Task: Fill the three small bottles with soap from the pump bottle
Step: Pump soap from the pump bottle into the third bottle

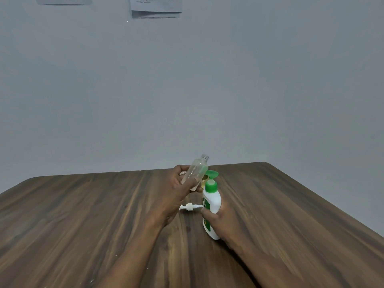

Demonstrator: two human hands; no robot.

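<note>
Gripping with curled fingers and thumb, the left hand (179, 189) holds a clear small bottle (196, 170) by its lower half, lifted above the wooden table (83, 225) close to the far edge. This bottle has no cap, it looks empty, and it is tilted with its open threaded neck pointing up and to the right. The right hand (221, 222) is wrapped around the body of the white pump bottle (212, 201) from the right side, just beside the left hand. Its green pump head (212, 175) is near the lower part of the clear bottle. I cannot tell if the base of the pump bottle rests on the table or is a little above it. Between the two hands a small white pump cap (190, 207) lies on its side on the table. Behind the pump bottle something yellowish (204, 180) is partly hidden. On the grey wall a sheet of paper (155, 7) hangs.
</note>
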